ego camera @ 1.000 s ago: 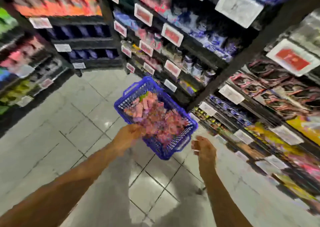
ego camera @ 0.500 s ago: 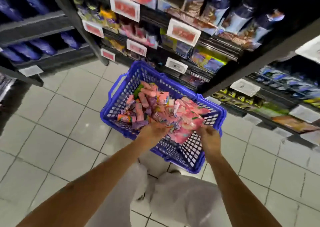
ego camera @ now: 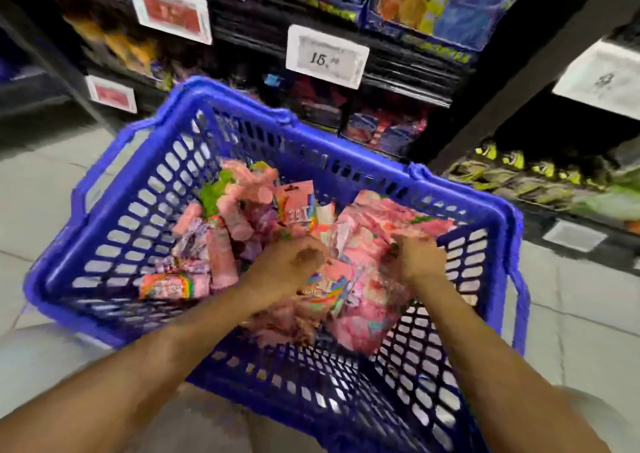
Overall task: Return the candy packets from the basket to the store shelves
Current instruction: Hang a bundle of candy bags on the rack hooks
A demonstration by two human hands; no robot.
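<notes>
A blue plastic basket [ego camera: 114, 206] stands on the floor right below me, against the store shelves [ego camera: 408, 71]. It holds a heap of pink, purple and rainbow candy packets [ego camera: 235, 220]. Both my hands are down in that heap. My left hand [ego camera: 291, 265] sits at the middle of the pile with its fingers curled into the packets. My right hand [ego camera: 419, 258] digs into the pink packets near the basket's right wall, fingers curled as well. The fingertips of both hands are buried and the frame is blurred.
Dark shelves with coloured bags rise behind the basket, with a white price tag [ego camera: 327, 57] and red tags [ego camera: 171, 11] on their edges. Lower shelves with yellow-green packs [ego camera: 519, 175] run to the right. Grey floor tiles [ego camera: 38, 189] lie to the left.
The view has dropped closer to the basket. My hands went from the basket's near rim into the pile and now sit deeper among the packets.
</notes>
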